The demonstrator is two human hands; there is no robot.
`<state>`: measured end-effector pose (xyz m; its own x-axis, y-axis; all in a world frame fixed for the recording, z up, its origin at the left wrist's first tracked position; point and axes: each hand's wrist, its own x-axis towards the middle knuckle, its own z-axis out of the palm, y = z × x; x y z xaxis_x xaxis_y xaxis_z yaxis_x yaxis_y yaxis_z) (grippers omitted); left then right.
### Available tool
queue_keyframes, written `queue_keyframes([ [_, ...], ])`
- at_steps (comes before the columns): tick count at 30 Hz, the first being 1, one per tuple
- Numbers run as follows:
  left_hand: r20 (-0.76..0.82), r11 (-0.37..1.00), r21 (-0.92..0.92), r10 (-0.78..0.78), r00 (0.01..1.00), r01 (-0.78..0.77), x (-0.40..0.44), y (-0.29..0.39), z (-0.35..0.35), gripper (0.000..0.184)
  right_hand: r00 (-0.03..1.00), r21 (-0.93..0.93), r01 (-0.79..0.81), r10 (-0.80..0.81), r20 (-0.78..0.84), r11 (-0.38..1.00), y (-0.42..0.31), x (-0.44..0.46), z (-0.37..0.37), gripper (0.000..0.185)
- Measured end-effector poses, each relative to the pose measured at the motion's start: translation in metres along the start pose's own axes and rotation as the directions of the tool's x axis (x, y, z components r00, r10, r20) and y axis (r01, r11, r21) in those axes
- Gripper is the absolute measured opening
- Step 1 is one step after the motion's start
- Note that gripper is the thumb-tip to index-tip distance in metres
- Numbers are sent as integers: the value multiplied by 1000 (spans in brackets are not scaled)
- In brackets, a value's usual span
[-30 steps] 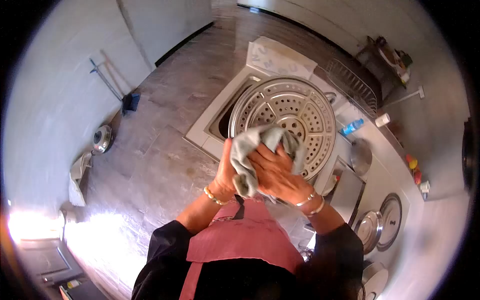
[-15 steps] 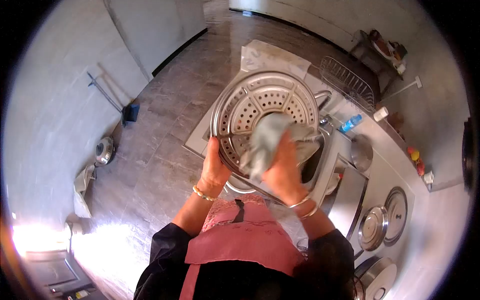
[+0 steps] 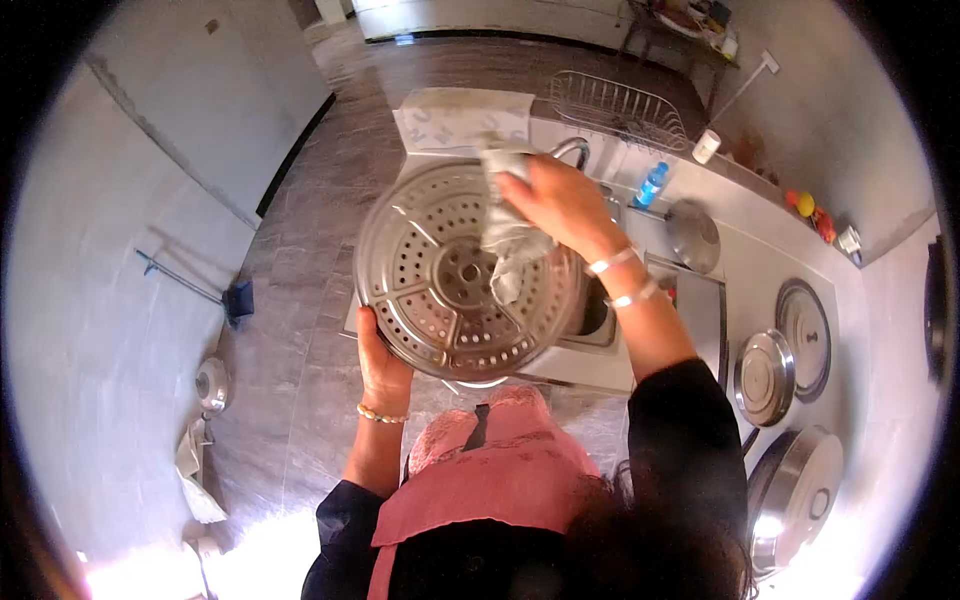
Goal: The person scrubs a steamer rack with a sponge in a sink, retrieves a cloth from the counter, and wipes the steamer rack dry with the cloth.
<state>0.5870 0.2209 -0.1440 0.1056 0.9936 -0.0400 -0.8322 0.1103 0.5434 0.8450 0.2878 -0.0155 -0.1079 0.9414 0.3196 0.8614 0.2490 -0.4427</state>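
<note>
A round metal steamer tray (image 3: 425, 265) with rings of holes is held up in front of me, tilted toward my view. My left hand (image 3: 382, 358) grips its lower left rim, thumb on the near face and the other fingers hidden behind. In my right hand (image 3: 565, 205) is a bunched pale grey-green cloth (image 3: 507, 230), pressed against the tray's upper right part near the rim. Part of the cloth hangs down across the holes. Behind the tray lies the sink (image 3: 598, 325), mostly covered from view.
Beyond the sink are a curved faucet (image 3: 572, 148), a wire dish rack (image 3: 620, 108) and a blue bottle (image 3: 652, 185). Pot lids (image 3: 803, 335) and a metal pan (image 3: 765, 378) occupy the counter at right. A dustpan (image 3: 238, 300) stands by the left wall.
My right hand has moved the cloth from the tray's lower middle up to its upper right. The tray has shifted and turned in my left hand's grip. The whole view has swung.
</note>
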Motion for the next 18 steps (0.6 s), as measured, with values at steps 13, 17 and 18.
queue_keyframes([
  [13, 136, 842, -531, -29, 990, 98, 39, -9, -26, 46, 986, 673, 75, -155, 59, 735, -48, -174, 123, 25],
  [17, 142, 846, -525, -19, 990, 91, 48, -6, -8, 47, 927, 775, -373, 172, 333, 511, -38, -167, 84, 38],
  [18, 167, 846, -522, -16, 986, 102, 46, -3, -7, 47, 873, 790, -480, 296, 387, 382, -30, -167, 72, 40],
])
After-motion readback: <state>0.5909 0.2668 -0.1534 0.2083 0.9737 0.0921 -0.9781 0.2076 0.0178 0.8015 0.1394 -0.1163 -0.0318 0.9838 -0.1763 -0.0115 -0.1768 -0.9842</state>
